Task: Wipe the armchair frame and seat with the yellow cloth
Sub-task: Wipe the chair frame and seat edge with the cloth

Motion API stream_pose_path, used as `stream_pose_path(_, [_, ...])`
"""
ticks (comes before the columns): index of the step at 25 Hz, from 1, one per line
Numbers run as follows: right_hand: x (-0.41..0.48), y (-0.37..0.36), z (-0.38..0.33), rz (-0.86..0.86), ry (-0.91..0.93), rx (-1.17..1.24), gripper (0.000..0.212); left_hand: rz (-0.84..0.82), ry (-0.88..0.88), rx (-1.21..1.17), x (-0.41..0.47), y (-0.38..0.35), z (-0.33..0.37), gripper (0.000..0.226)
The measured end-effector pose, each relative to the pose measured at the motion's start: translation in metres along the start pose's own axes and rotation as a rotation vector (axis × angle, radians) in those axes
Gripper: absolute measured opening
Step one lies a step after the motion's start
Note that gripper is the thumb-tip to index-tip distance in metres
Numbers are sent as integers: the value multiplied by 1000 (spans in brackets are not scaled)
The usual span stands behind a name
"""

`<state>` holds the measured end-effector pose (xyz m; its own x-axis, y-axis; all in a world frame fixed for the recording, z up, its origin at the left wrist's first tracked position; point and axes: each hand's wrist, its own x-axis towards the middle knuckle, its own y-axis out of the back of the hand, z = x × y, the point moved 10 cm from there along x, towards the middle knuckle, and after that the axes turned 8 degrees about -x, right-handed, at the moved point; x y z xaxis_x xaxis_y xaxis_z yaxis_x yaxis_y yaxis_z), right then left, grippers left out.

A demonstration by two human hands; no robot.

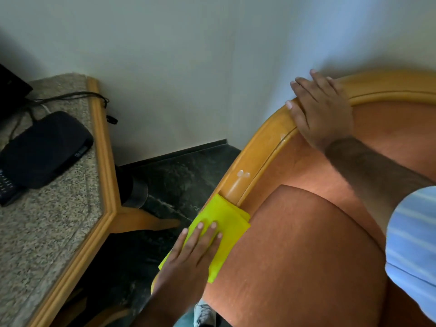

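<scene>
Yellow cloth (226,223) flat under left hand (195,251), on armrest frame (257,156).

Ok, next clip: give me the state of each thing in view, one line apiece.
left hand: flat, pressing the cloth down
right hand: open, resting on the top of the frame
yellow cloth: folded, lying over the armrest
armchair frame: glossy, pale spots showing
seat cushion: bare, nothing on it
black box: on the side table, cable attached

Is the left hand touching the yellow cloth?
Touching. The head view shows the left hand lying flat on the yellow cloth, fingers spread over it, pressing it on the armchair frame.
</scene>
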<state>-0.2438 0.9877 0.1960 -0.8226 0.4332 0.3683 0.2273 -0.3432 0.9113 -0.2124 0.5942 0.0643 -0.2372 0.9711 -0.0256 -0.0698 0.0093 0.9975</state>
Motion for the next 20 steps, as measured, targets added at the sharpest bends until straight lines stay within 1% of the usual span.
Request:
stream_pose_path(2, [-1,1,1,27,-10,0,56,6,-4,-38,40,5,6,77])
stream_pose_path(6, [-2,4,-1,67,-12,-2,53,151,22,-103,129,33,17,62])
stream_pose_path(10, [-2,3,3,91,-48,-12,52,257,11,-192,202,63,24,64])
stream_pose_path(12, [-1,-1,4,59,-50,1,53,278,42,-265,232,77,22,66])
stream_pose_path(16, [1,-4,4,-6,-43,-19,55,263,41,-294,234,74,17,63])
stream_pose_path(18, [1,-4,3,-7,-37,-23,54,246,22,-274,211,68,11,60])
stream_pose_path(20, [0,0,3,28,-29,-11,52,200,5,-228,177,56,5,60])
